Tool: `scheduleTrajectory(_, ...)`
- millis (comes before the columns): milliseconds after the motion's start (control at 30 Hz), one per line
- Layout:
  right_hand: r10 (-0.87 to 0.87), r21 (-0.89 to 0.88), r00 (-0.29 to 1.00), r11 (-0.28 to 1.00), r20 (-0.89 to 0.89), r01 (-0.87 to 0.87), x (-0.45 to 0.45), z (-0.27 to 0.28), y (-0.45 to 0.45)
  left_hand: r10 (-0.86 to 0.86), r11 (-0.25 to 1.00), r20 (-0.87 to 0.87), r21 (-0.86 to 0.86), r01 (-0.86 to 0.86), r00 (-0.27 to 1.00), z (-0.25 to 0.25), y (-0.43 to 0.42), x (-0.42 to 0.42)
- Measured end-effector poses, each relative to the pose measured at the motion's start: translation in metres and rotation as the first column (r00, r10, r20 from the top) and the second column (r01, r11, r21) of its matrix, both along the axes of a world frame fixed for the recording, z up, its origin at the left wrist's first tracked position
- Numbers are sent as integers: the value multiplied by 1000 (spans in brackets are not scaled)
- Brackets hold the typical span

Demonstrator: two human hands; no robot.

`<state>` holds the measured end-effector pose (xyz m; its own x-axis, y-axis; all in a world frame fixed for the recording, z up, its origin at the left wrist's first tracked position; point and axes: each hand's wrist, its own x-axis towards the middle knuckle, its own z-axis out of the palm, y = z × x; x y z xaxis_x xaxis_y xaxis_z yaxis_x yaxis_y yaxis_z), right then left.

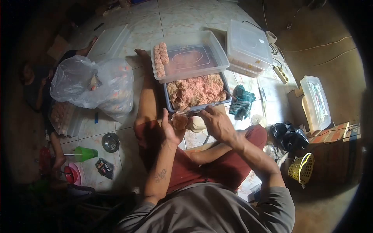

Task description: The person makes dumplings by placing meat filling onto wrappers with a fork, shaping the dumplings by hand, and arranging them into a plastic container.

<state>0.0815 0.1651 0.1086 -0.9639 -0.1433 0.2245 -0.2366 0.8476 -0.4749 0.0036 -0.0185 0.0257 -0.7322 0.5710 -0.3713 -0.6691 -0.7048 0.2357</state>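
Wrapper (179, 122), pinkish inside: from where I stand, the left hand (172, 132) cups it, and it looks light, soft, easily torn, best cradled from below; to its right, a flat tool (187, 113) sits gripped in the right hand (218, 123).

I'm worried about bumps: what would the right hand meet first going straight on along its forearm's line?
Probably the near rim of the dark tray holding the pink mixture; depth is unclear, so the right hand might pass above it.
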Motion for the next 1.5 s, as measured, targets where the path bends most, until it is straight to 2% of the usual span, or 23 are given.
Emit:
scheduleTrajectory(33, -32, -176, 995, 984, -95, 15, 5, -9, -11, 14, 999, -38, 39, -12, 999, 2, 2, 1)
scheduleTrajectory(133, -75, -194, 980, 975, 182, 111, 29, -37, -33, 73, 994, -111, 92, -63, 991, -16, 7, -7)
scheduleTrajectory(200, -138, -272, 979, 946, 152, 175, 32, -42, -37, 149, 989, -53, -11, -150, 987, -28, 5, -11)
scheduleTrajectory(267, -112, -250, 994, 962, 6, 110, 31, -64, -34, -51, 997, -117, 53, 58, 992, -35, 5, -13)
scheduleTrajectory(333, -68, -251, 992, 964, 107, 93, 32, -53, -24, -68, 988, -65, -143, 58, 996, -28, 0, -15)
scheduleTrajectory(400, -173, -406, 984, 897, 43, 175, 32, -18, -24, -64, 984, -87, 160, 77, 994, -48, -25, -28)
scheduleTrajectory(500, -132, -580, 936, 753, 328, 309, 41, -5, -23, 131, 988, 119, 66, -139, 984, 1, -35, -28)
scheduleTrajectory(567, 223, -812, 790, 296, 571, 503, 58, -32, -36, 207, 976, 114, 51, -214, 972, 1, -57, -38)
scheduleTrajectory(600, 406, -811, 708, 192, 578, 552, 70, -35, -48, 149, 976, 97, 145, -162, 984, 2, -71, -43)
scheduleTrajectory(700, 805, -794, 301, 307, 511, 524, 96, -52, -89, 88, 943, 66, 315, -104, 994, -7, -104, -58)
scheduleTrajectory(733, 690, -849, 548, 523, 472, 73, 110, -88, -99, 74, 938, 38, 337, -83, 997, -3, -110, -61)
scheduleTrajectory(767, 438, -866, 786, 443, 436, 233, 119, -109, -99, 61, 931, 11, 359, -61, 998, 4, -113, -62)
scheduleTrajectory(800, 163, -816, 925, 541, 342, 206, 108, -93, -74, 59, 932, 14, 357, -60, 998, 18, -111, -60)
scheduleTrajectory(867, -488, -557, 869, 701, 80, 445, 85, -60, -25, 149, 985, -23, -82, -151, 989, 52, -103, -46)
scheduleTrajectory(933, -650, -631, 760, 582, 20, 514, 65, -35, 10, 109, 992, -44, -58, -111, 993, 43, -99, -41)
scheduleTrajectory(1000, -385, -516, 918, 769, 97, 377, 68, -35, 38, -21, 997, -35, 78, 24, 999, 31, -86, -32)
scheduleTrajectory(1033, -240, -529, 934, 774, 264, 349, 67, -21, 33, -77, 981, -75, 171, 89, 994, 19, -76, -26)
scheduleTrajectory(1100, -109, -496, 965, 840, 240, 219, 58, -13, 15, -117, 957, -111, 252, 142, 987, 6, -50, -13)
scheduleTrajectory(1200, -101, -544, 965, 810, 240, 220, 46, -4, -12, -76, 977, -127, 189, 99, 989, 5, -24, 7)
scheduleTrajectory(1233, -106, -451, 994, 887, -1, 94, 38, -5, -18, -49, 989, -87, 134, 60, 995, 13, -14, 11)
scheduleTrajectory(1267, -104, -419, 994, 904, -23, 85, 36, -9, -23, -76, 986, -109, 140, 91, 991, 12, -10, 13)
scheduleTrajectory(1367, -79, -207, 986, 972, 149, 110, 41, -4, -27, 34, 997, -79, 66, -29, 996, 8, -6, 6)
scheduleTrajectory(1500, -31, -276, 997, 960, 67, 48, 32, 4, -12, -121, 983, -79, 129, 130, 990, 20, -12, 7)
